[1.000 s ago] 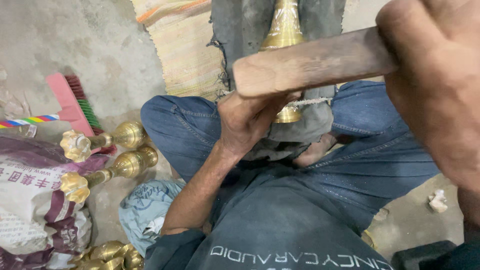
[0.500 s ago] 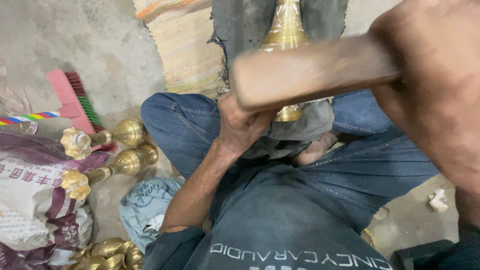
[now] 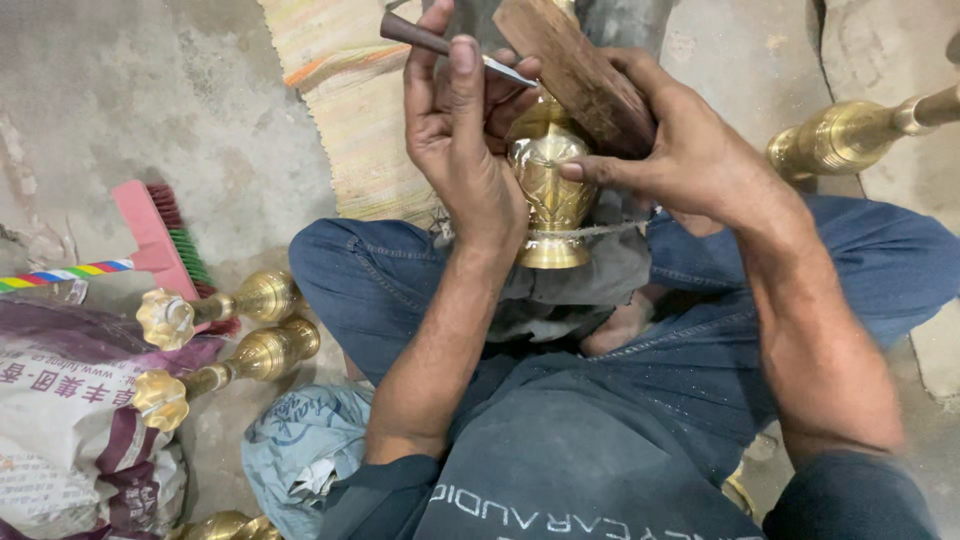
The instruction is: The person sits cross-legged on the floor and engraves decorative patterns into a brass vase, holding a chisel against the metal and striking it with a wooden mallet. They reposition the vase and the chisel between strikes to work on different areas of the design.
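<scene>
Since prev frame wooden mallet block (image 3: 575,70) dropped low; my right hand (image 3: 690,160) grips it beside the embossed brass vase (image 3: 548,185). Left hand (image 3: 460,150) pinches thin steel chisel (image 3: 440,42) above vase. Off-centre hit could skid chisel, scar brass or hit fingers.

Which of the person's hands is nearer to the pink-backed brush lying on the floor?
The left. The left hand holds a thin chisel at the brass vase, on the side towards the pink brush. The right hand, gripping a wooden mallet, is beyond the vase, farther off.
</scene>
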Tool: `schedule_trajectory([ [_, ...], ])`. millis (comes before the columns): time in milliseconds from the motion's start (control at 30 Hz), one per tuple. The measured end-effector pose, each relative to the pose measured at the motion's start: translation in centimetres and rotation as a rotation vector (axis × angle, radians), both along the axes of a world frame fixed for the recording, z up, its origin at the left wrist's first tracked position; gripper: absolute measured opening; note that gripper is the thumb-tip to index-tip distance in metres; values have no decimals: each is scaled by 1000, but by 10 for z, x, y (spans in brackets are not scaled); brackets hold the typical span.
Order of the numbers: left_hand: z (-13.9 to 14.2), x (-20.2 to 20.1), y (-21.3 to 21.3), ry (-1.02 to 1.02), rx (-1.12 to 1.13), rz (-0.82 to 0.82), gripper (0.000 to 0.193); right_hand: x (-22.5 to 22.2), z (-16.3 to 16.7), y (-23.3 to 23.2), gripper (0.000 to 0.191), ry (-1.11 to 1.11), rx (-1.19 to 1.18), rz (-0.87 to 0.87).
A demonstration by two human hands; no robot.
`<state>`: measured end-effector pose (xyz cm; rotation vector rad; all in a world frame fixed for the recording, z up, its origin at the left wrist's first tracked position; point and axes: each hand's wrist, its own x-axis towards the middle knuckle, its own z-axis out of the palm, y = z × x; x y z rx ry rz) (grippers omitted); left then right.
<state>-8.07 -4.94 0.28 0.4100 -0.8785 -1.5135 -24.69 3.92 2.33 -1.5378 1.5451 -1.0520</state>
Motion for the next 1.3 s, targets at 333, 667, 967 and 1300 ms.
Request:
schedule_trajectory([
  [333,1,21,15,-401,-206,142,34,20,16,3,68,197,-57,-150],
  [667,14,38,54,-762,-444,108,32,-2,90,28,35,1079,-331,-163],
  [967,-15,44,67,-982,-322,336,19,10,147,23,36,1328,-339,9],
  [1300,-26,45,66,-969,-497,394,25,10,148,20,40,1509,-366,83],
])
